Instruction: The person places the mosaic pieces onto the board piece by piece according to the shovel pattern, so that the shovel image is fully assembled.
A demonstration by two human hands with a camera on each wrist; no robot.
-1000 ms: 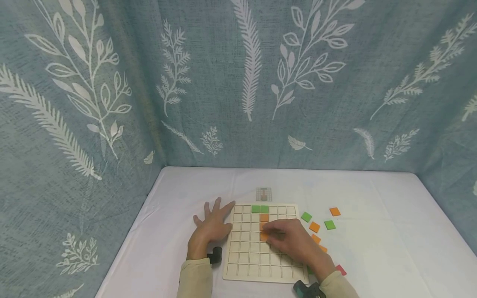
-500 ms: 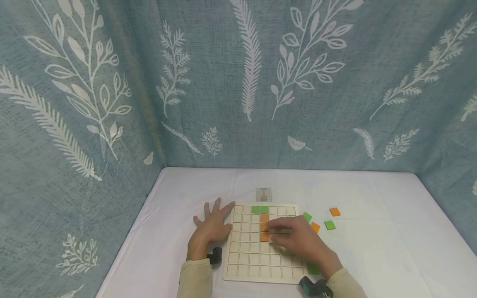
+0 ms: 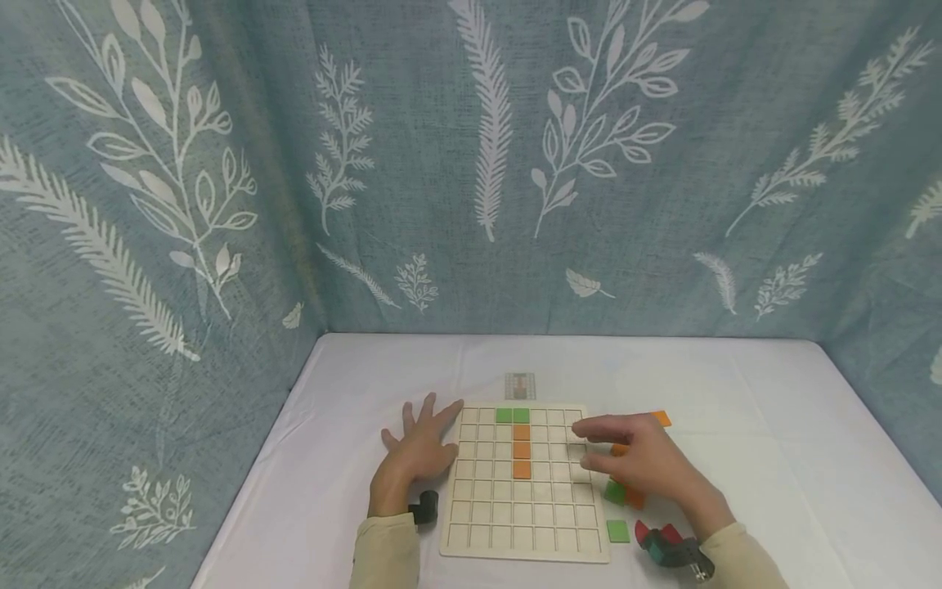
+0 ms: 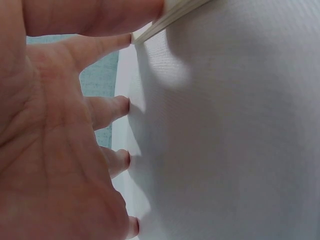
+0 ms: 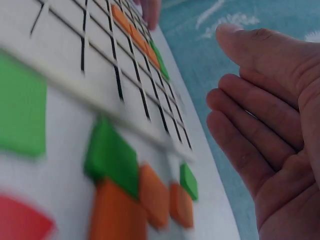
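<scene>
A pale wooden grid board [image 3: 491, 515] lies on the white table. Two green square tiles [image 3: 513, 415] fill cells in its top row, and a column of three orange square tiles [image 3: 522, 450] runs below the right one. My left hand [image 3: 421, 448] rests with spread fingers against the board's left edge; in the left wrist view its thumb [image 4: 95, 15] touches that edge. Over the board's right edge, near the loose tiles, hovers my right hand [image 3: 643, 458]. Its fingers [image 5: 255, 110] are loosely bent with nothing between them and the thumb.
Right of the board lie loose tiles: a green tile [image 3: 618, 532], an orange tile [image 3: 662, 419], red pieces [image 3: 670, 533] and others partly under the right hand. A small printed pattern card [image 3: 520, 385] lies behind the board. A patterned blue curtain [image 3: 456, 164] hangs behind the table.
My right hand has moved from the orange column rightward, off toward the loose tiles, leaving all three orange tiles in plain sight. The left hand has stayed in place.
</scene>
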